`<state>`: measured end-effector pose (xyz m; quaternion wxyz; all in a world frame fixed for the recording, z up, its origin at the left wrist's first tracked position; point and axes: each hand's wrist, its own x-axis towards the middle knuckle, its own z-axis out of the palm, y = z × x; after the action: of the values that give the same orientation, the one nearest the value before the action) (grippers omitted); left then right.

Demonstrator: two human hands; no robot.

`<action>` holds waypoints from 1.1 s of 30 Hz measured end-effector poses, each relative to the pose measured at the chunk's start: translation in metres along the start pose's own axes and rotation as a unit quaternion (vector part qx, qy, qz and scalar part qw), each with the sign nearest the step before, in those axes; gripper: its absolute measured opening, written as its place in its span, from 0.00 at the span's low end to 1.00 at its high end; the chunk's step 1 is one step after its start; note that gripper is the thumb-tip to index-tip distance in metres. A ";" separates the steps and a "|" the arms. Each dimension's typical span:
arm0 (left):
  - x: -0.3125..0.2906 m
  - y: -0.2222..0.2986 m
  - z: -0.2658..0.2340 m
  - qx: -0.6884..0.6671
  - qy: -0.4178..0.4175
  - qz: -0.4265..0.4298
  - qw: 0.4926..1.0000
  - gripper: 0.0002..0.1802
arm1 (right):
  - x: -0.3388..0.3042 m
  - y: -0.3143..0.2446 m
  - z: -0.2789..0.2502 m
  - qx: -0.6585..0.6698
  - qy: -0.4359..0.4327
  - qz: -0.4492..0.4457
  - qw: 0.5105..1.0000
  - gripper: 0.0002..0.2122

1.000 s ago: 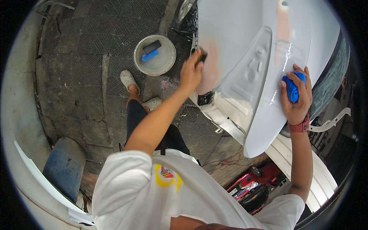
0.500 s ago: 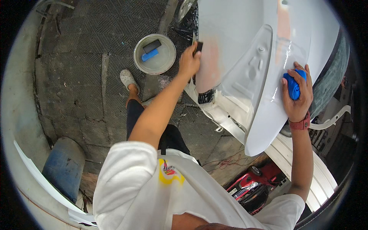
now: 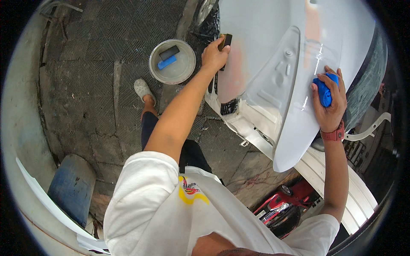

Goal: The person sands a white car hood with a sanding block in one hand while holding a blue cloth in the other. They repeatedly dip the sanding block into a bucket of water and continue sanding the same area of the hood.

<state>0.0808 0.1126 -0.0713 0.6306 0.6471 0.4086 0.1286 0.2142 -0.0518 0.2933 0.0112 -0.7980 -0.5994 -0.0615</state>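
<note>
Upper centre, the left hand (image 3: 215,56) grips a small black rectangular block (image 3: 228,40) at the edge of a smooth pale-grey car panel (image 3: 256,38); at right, the right hand (image 3: 334,109) clasps a bunched bright-blue cloth (image 3: 323,94). Flat, even block pressure likely works best.

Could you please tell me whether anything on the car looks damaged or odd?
Yes: the pale grey car body shows a pinkish patch beside the left hand and a second patch beyond the right hand. They interrupt the surrounding grey, so they look odd.
</note>
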 end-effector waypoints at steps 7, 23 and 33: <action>-0.088 0.039 0.009 0.037 0.037 0.180 0.982 0.33 | -0.009 0.001 -0.003 -0.012 0.004 0.007 1.000 0.13; -0.097 -0.002 -0.004 0.002 -0.047 0.127 0.991 0.36 | -0.008 0.007 -0.002 -0.008 -0.026 0.019 0.999 0.14; -0.012 -0.022 -0.068 -0.275 -0.173 -0.205 0.923 0.35 | -0.012 0.011 -0.003 -0.054 -0.060 -0.001 0.997 0.14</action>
<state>0.0187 0.1499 -0.0762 0.8574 0.3625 0.3652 -0.0106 0.2208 -0.0666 0.2960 -0.0677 -0.7990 -0.5958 -0.0455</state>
